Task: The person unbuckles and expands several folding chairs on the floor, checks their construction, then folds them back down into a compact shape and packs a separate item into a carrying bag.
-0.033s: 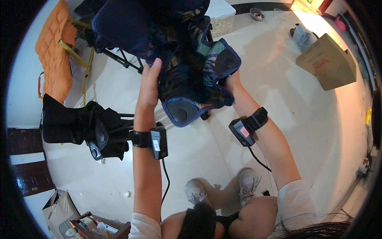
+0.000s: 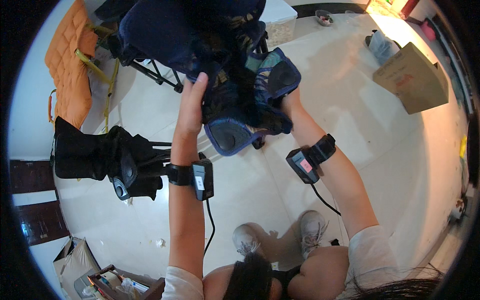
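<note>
Head view: your navy, leaf-patterned fabric bundle (image 2: 235, 90) is between your two hands at the upper middle, over the glossy pale tiled floor (image 2: 350, 130). Its long axis runs away from you, out past the top edge, with the near end pointing toward your feet. Your left hand (image 2: 191, 107) lies along its left side, thumb up against the cloth; your right hand (image 2: 290, 102) goes under the right side, and you cannot tell how its fingers are closed. The cloth is soft and creased, with blue-piped, rounded corner flaps (image 2: 227, 137) bearing dark round patches. Slim black tubes (image 2: 159, 79) show at its left. Bare floor opens to your right, as far as the brown cardboard box (image 2: 412, 77); a black folded fabric chair (image 2: 80, 155) crowds your left forearm.
</note>
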{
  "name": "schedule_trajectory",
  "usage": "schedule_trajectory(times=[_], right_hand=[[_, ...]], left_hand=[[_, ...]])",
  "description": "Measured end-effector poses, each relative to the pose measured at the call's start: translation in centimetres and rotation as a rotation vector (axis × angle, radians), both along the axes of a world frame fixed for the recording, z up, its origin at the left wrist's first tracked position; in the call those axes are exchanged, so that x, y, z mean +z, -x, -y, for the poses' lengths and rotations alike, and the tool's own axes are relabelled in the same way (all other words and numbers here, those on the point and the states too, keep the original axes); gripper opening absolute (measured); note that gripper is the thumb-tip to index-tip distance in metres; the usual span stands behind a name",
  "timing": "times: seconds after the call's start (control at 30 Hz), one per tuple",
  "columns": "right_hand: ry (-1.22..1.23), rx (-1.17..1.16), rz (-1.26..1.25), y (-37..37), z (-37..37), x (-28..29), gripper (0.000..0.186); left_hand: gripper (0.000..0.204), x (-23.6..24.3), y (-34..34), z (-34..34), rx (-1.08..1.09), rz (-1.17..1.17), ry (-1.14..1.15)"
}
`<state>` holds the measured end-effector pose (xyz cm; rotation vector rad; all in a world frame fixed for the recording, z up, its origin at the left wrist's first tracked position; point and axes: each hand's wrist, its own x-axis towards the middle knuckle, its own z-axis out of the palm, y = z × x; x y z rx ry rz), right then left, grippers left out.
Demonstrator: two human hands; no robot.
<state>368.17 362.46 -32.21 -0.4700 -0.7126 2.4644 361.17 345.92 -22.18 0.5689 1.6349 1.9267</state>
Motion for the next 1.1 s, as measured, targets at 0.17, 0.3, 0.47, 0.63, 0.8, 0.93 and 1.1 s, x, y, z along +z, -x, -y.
schedule_trajectory(times=[0.17, 0.3, 0.47, 0.63, 0.8, 0.93, 1.1], right_hand=[[-0.387, -0.138, 0.047, -2.5, 0.8, -0.8, 0.029], [-0.218, -0.060, 0.001, -3.4, 0.6, -0.4, 0.020], [-0.520, -0.057, 0.040, -3.5, 0.3, -2.4, 0.022], [-0.290, -0.003, -0.025, -4.3, 1.3, -0.6, 0.025], [-0.311, 0.090, -0.028, -5.6, 2.5, 0.5, 0.025], [-0.232, -0.106, -0.013, -4.9, 5.4, 0.7, 0.020], [-0.887, -0.406, 0.196, -5.1, 5.3, 1.3, 0.018]], left_hand=[[0.057, -1.5, -2.0, 0.2, -0.104, 0.133, -0.071], [0.066, -1.2, -3.3, 1.7, -0.152, 0.053, 0.009], [0.071, -6.5, -5.9, 4.1, -0.215, 0.004, -0.297], [0.037, -8.7, -5.7, 3.6, 0.017, -0.258, 0.057], [0.032, -8.5, -6.2, 1.3, -0.025, -0.632, 0.004], [0.026, -11.6, -4.7, 1.1, 0.150, -1.271, 0.295], [0.029, -12.6, -4.9, -0.6, 0.101, -0.566, 0.157]])
